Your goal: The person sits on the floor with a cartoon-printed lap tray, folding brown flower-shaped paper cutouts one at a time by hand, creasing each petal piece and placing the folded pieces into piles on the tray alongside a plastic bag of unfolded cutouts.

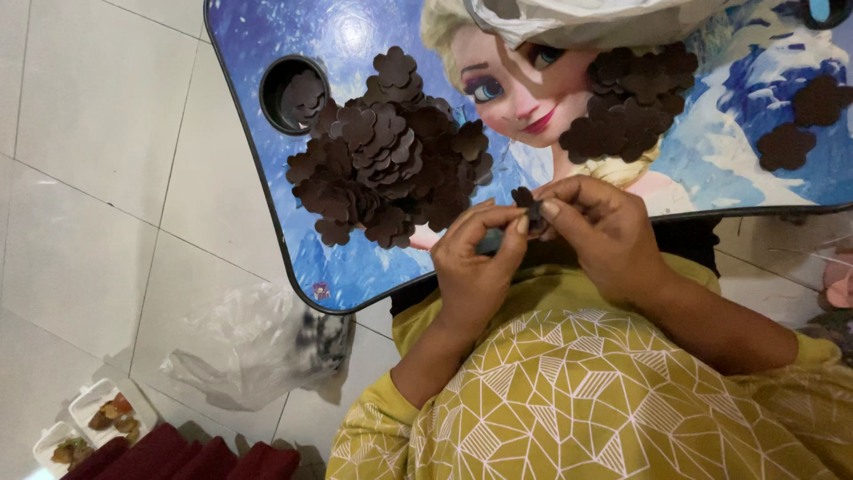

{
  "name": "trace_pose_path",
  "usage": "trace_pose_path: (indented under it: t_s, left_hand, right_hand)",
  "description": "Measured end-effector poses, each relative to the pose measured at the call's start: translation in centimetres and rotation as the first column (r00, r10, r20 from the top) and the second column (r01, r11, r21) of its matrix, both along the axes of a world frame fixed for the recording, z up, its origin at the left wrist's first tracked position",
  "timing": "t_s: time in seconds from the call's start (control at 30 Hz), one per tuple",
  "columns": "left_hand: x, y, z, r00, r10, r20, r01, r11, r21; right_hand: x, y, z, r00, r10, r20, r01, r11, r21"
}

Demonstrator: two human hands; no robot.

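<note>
Down at the far left, a white food tray [93,418] sits on the floor tiles, with a crumpled clear plastic bag [258,351] to its right. On the small blue picture table [267,187], a large heap of dark brown flower-shaped cutouts [386,156] lies just far of the hands, nearer the left one. The left hand [475,267] pinches narrow, fingertips meeting those of the right hand [604,231] on one dark cutout piece [526,203] held between them, over the table's near edge. A smaller cutout pile [631,102] lies further right.
</note>
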State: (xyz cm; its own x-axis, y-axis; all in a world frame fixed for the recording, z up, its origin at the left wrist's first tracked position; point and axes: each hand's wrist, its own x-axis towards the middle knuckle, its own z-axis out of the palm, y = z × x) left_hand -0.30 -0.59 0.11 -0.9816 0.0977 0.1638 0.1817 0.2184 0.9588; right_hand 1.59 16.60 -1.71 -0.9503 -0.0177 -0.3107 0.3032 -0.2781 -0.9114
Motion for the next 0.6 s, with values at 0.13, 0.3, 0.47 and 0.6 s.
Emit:
trace_pose_path:
  t_s: [0.13, 0.3, 0.47, 0.6]
  left_hand:
    - [0.4, 0.3, -0.5, 0.960, -0.011, 0.278, -0.057, 0.970, 0.235]
    - [0.6, 0.4, -0.9, 0.963, -0.089, 0.256, 0.001, 0.946, 0.325]
    - [0.7, -0.3, -2.4, 0.995, -0.013, 0.094, -0.002, 0.989, 0.149]
    - [-0.2, -1.8, -3.3, 0.976, 0.140, 0.168, -0.181, 0.949, 0.257]
  right_hand:
    - [-0.3, -0.4, 0.6, 0.992, 0.003, -0.128, 0.011, 0.994, 0.105]
    - [0.3, -0.4, 2.6, 0.833, 0.223, -0.506, 0.232, 0.690, 0.685]
    - [0.7, -0.6, 1.7, 0.823, 0.176, -0.540, 0.302, 0.670, 0.679]
    - [0.5, 0.9, 0.4, 0.915, -0.117, -0.387, 0.328, 0.776, 0.539]
